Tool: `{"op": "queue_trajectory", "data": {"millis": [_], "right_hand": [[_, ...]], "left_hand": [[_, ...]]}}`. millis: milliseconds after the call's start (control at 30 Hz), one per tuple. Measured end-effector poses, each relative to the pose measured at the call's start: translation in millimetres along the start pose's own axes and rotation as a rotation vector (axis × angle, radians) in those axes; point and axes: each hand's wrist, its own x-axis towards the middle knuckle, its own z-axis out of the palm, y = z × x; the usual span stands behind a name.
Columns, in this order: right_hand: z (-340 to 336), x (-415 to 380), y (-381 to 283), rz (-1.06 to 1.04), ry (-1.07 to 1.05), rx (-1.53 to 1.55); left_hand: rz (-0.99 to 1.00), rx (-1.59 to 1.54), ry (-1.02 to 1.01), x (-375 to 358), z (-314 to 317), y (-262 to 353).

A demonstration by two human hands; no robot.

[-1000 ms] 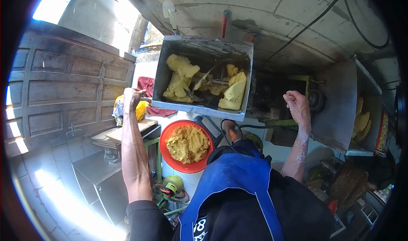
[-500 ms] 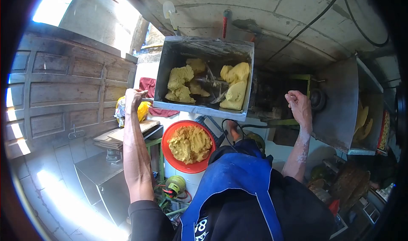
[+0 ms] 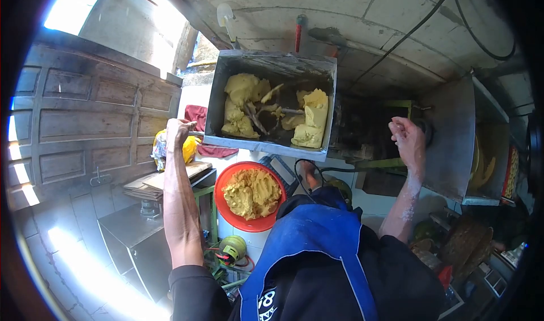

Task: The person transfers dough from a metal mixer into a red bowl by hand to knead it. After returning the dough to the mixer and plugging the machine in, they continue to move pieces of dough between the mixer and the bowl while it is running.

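My left hand (image 3: 179, 133) is closed at the left side of a metal mixing trough (image 3: 266, 149), wrapped round the end of a short grey handle (image 3: 196, 133) that runs to the trough. Inside the trough, pale yellow dough (image 3: 241, 105) lies in a lump on the left, with another dough lump (image 3: 310, 120) on the right. Metal mixing blades (image 3: 258, 122), smeared with dough, show between them. My right hand (image 3: 408, 139) hangs in the air right of the trough, holding nothing, its fingers loosely curled and slightly apart.
Below the trough stands a red basin (image 3: 220, 205) full of yellow dough. A green gas cylinder (image 3: 233, 248) is near my left elbow, beside a metal cabinet (image 3: 133, 230). Another metal trough (image 3: 447, 139) stands at right. A yellow plastic bag (image 3: 191, 146) lies near my left hand.
The dough and blades in the trough have shifted and turned. My right hand has moved a little to the right and its fingers have loosened. My left hand stays in place.
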Motion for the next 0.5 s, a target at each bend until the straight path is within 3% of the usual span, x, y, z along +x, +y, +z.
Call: {"op": "queue_trajectory", "data": {"millis": [233,367,500], "right_hand": [[-120,-5,-50,-0.106,0.304,0.011],[-204,20,-81,-0.318,0.658,-0.124],[-340,84,-87,-0.56,1.084,-0.292]], "left_hand": [[0.157,-0.004,0.095,19,14,-28],[0.176,0.236,0.011,19,9,-17],[0.372,0.438,0.203,19,14,-20]]}}
